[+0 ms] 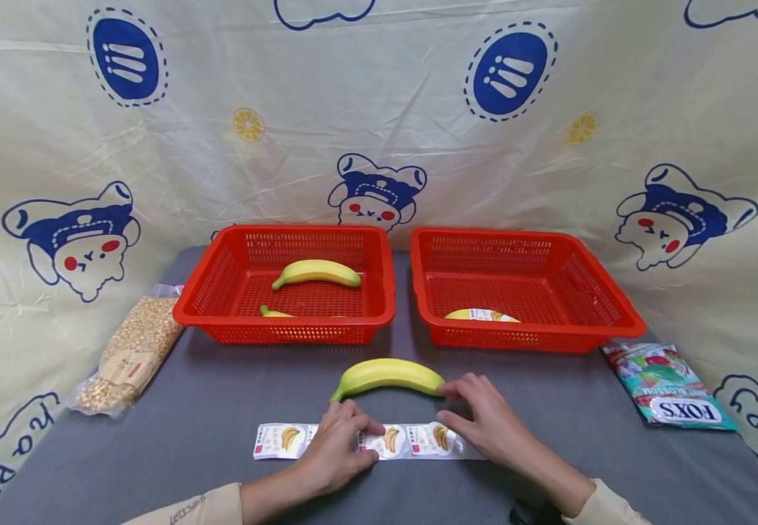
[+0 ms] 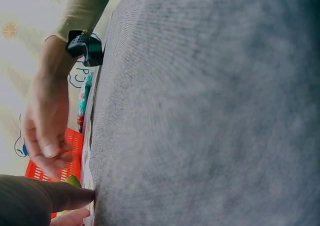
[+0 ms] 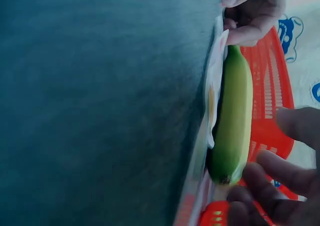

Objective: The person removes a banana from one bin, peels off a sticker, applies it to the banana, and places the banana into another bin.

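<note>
A yellow banana with greenish ends [image 1: 388,373] lies on the grey cloth in front of the baskets. Nearer to me is a strip of white labels [image 1: 428,440] printed with bananas. My left hand [image 1: 336,445] rests over the strip, thumb and forefinger set apart on it. My right hand [image 1: 487,423] is at the banana's right end, fingers loosely bent. In the right wrist view its fingertips [image 3: 252,173] are right beside the banana's tip, and one label [image 3: 216,86] of the strip stands slightly raised beside the banana.
A red basket [image 1: 379,321] at the back left holds bananas [image 1: 316,272]. The red basket [image 1: 530,339] beside it holds a labelled banana [image 1: 458,314]. A bag of kernels [image 1: 136,350] lies at left, a teal FOX'S bag [image 1: 667,383] at right.
</note>
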### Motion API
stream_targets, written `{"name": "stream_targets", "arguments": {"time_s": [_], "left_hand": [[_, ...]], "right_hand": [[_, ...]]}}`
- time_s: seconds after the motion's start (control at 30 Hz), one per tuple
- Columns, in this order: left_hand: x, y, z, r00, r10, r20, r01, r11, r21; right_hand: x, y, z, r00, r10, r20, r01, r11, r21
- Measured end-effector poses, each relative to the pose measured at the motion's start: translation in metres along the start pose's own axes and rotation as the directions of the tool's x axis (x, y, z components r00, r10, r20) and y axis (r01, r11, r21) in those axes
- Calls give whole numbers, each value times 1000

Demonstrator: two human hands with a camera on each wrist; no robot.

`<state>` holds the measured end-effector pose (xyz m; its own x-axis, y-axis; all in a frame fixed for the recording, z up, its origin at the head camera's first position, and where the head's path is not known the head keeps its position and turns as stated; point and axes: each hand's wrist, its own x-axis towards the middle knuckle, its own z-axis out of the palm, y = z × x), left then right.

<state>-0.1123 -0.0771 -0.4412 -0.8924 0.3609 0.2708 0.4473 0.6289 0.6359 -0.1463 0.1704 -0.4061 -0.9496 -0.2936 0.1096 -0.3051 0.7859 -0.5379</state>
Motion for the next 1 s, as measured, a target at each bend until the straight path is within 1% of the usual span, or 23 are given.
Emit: {"name": "stream_targets", "arguments": {"time_s": [0.2,0.3,0.6,0.83,0.93,1.0], "left_hand": [[0,-1,0,1000,-17,16,17,1000,-1],[0,-1,0,1000,-20,19,20,1000,-2],[1,-1,-1,999,-29,28,29,1000,2],[1,-1,-1,999,-31,26,32,999,-3],[1,-1,0,999,-30,22,30,1000,-2],[1,-1,0,999,-29,20,29,1000,2]], "right_hand": [[-5,14,0,991,-5,130,9,999,-32],[-5,16,1,987,-6,161,11,999,-31],[-3,16,6,974,48,222,-35,998,-60],[-2,16,8,965,97,242,-89,995,-46],[-2,15,9,967,96,238,-88,995,-44],[-3,15,10,970,79,229,-72,997,-42]]}}
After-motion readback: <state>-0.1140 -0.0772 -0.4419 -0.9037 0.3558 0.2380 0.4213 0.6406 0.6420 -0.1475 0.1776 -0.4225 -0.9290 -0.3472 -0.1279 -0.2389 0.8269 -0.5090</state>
